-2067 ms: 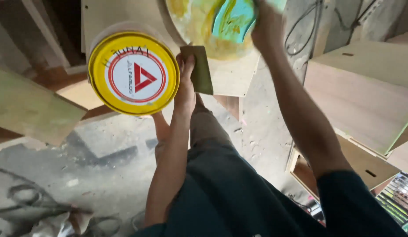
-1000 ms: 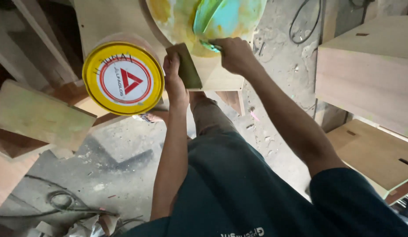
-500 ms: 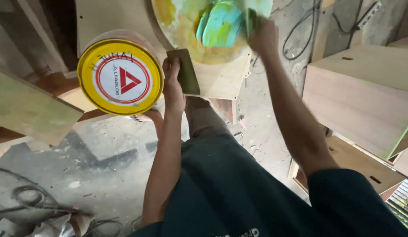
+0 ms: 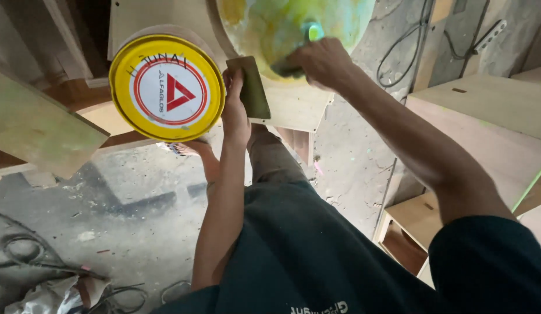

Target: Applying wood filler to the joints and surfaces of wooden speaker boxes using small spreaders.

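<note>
Half of the round yellow-green smeared board [image 4: 270,29] at 12 o'clock is cut off by the frame's top edge, and what my right hand [image 4: 320,58] grips against it is blurred, a dark tool with a green tip. My left hand [image 4: 235,110] pinches a flat olive pad [image 4: 252,87], thumb beneath and fingers [image 4: 234,78] along its left edge. The yellow tin lid [image 4: 167,87] lies just beside them at 9 o'clock.

Your one camera sits on your head, looking steeply down, close over your arms, lap and the dusty floor [image 4: 107,192].
</note>
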